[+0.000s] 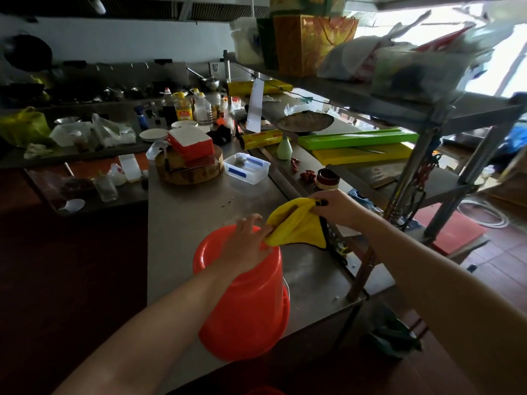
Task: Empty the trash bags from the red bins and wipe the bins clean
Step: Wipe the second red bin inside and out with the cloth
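Under the left hand (pixel 248 246), the red bin (pixel 245 309) stands upside down at the near edge of the steel counter (pixel 185 223), base up, prob. so its outside can be wiped. L palm rests on the base to steady it, and the L fingers seem to pinch one end of the yellow cloth (pixel 296 226). Just beyond them, the right hand (pixel 333 203) pinches the other end, likely folding it for wiping. Bin looks glossy, w/ no bag and no obvious dirt.
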Motion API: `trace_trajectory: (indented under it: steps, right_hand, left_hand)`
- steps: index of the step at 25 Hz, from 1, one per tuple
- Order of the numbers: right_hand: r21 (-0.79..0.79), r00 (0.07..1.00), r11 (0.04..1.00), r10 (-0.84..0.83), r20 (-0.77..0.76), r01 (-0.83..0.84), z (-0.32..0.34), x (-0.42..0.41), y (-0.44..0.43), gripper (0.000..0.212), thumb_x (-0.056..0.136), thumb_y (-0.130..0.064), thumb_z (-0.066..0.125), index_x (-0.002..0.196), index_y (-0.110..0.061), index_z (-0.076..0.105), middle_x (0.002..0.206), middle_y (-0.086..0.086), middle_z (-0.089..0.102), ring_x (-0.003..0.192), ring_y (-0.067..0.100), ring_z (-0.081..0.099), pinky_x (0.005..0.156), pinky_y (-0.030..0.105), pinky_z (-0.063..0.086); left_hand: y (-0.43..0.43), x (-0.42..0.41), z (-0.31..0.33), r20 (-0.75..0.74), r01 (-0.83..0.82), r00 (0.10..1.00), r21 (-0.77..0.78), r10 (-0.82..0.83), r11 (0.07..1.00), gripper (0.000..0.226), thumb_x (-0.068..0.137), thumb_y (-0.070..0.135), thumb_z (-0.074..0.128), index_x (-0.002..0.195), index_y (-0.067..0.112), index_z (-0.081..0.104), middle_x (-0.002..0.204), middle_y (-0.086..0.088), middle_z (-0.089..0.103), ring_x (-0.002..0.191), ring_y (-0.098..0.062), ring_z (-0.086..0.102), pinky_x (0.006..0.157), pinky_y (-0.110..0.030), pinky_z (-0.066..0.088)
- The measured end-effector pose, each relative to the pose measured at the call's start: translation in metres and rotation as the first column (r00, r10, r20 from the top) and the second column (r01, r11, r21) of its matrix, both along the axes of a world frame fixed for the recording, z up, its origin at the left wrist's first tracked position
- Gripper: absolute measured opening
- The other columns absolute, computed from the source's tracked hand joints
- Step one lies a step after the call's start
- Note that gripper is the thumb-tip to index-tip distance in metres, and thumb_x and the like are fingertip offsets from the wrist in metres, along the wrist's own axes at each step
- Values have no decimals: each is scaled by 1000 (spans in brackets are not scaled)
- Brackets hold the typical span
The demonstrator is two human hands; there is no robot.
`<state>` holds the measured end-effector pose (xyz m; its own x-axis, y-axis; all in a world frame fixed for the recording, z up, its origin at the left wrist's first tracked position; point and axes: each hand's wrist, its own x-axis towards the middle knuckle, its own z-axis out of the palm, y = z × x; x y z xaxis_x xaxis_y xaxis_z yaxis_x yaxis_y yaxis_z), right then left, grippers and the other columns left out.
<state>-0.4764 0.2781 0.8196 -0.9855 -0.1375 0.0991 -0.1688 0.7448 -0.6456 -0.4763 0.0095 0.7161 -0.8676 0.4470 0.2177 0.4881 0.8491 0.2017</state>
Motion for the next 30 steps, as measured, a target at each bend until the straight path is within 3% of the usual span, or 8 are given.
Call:
trace_trajectory:
  steps: [3,5,8,11,15,21,26,30]
  right_hand:
    - [72,1000,997,-7,28,5,4,1,21,22,90,-8,69,108,-21,74,94,-2,71,82,11,66,72,22,53]
    - [263,1000,965,7,8,-9,-3,5,32,18,89,-9,69,105,-15,74,94,1,68,84,17,62,74,32,49]
    - [381,997,922,-72,-14,72,-25,17,44,22,88,-12,66,109,-14,73,100,0,62,94,16,57,80,30,46]
    - [459,993,882,-115,-13,108,-43,26,53,22,88,-16,63,109,-18,71,101,1,62,100,26,63,79,39,54]
    - [628,977,775,-186,105,79,-69,26,66,39,94,-24,53,133,-27,59,132,4,59,123,27,55,96,44,52]
    - [769,979,634,-96,181,-79,-117,-5,82,18,91,-11,54,99,-22,66,106,0,68,97,23,68,65,30,48]
    - [758,962,607,39,271,-238,-178,-37,94,31,94,-9,54,118,-24,67,117,1,67,108,26,67,77,32,51]
    - [788,965,560,94,246,-256,-223,-58,90,30,93,-9,55,115,-22,71,116,2,69,110,27,66,84,33,48]
  left_hand:
    - [6,-2,3,-97,146,985,1,-146,989,42,95,39,64,132,19,60,140,-8,49,130,-30,41,106,-41,41]
    - [8,-5,8,-79,200,978,102,-193,974,33,95,31,66,119,9,65,121,-9,60,114,-25,50,98,-34,42]
    - [17,-4,20,0,194,979,280,-202,940,23,91,23,71,107,8,64,98,2,56,88,-15,52,80,-20,42]
    - [34,2,20,124,173,965,369,-233,913,36,89,16,70,120,15,52,92,6,50,79,-17,55,71,-20,42]
    - [75,-4,7,235,176,950,136,-204,975,48,85,11,65,132,13,54,116,-12,56,107,-31,58,89,-35,47]
    - [139,-6,-34,353,-14,934,-116,54,993,22,87,9,58,108,12,52,114,-14,59,107,-36,61,81,-37,48]
    - [178,-15,-85,424,-150,875,-222,234,963,32,88,0,50,117,15,52,114,-15,66,108,-38,65,88,-43,51]
    - [193,-30,-126,465,-207,831,-253,306,945,44,86,-9,45,124,12,48,115,-16,64,108,-39,65,86,-43,53]
